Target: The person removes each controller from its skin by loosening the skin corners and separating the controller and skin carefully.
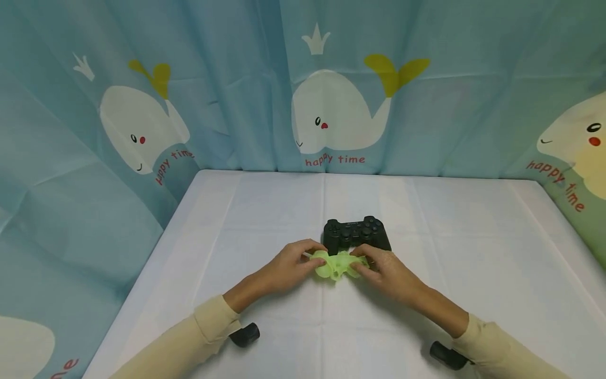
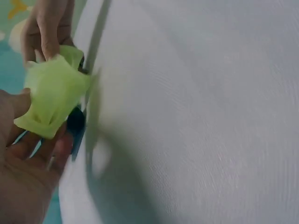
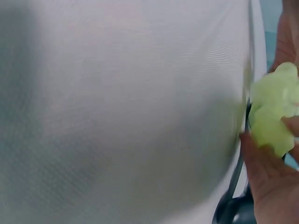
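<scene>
A soft, light-green silicone controller cover (image 1: 337, 265), slightly see-through and crumpled, is held between both hands above the white table. My left hand (image 1: 293, 266) pinches its left end between thumb and fingers. At the other end, my right hand (image 1: 385, 271) pinches it the same way. Just beyond the hands lies a black game controller (image 1: 357, 232), its buttons and sticks facing up and its near grips partly hidden. In the left wrist view the cover (image 2: 56, 93) hangs loosely between the hands. Rounded lobes of the cover (image 3: 273, 112) show in the right wrist view.
A white cloth covers the table (image 1: 265, 205). Blue curtains (image 1: 236, 89) with printed whales stand behind it and along both sides. Black wrist devices (image 1: 244, 335) sit below the beige sleeves (image 1: 184, 337).
</scene>
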`<state>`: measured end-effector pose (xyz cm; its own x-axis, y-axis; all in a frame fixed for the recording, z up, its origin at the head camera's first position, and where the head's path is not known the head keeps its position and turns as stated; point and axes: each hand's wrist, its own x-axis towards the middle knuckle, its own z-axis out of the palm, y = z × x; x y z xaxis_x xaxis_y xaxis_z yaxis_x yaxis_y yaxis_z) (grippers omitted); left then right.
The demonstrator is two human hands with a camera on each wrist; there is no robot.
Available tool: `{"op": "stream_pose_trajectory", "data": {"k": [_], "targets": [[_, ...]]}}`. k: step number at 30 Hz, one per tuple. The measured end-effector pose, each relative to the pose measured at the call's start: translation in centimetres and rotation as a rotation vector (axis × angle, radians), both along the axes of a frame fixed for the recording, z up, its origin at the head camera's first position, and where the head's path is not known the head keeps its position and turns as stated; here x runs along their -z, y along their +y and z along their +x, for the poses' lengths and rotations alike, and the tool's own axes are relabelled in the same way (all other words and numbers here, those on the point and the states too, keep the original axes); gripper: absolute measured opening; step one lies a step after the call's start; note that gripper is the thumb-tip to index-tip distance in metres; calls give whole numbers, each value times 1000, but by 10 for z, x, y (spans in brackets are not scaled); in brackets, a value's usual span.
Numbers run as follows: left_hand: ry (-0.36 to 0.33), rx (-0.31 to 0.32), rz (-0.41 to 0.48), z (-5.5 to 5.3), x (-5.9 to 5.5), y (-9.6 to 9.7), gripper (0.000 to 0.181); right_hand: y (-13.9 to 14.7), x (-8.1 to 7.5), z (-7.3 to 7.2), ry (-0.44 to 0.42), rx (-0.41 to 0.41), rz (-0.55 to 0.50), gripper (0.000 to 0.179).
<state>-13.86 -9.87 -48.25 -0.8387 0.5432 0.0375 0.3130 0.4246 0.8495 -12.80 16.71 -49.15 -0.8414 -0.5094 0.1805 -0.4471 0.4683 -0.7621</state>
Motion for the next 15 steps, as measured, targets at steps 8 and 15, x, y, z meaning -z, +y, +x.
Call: {"op": "stream_pose_trajectory", "data": {"k": [8,15], "targets": [[-228,47,255,-5,-4,-9,25,13,-9,0,-230,6,-179,15],[-538,85,538,-7,1,-13,32,17,-10,1,-238,-15,-200,16]]}}
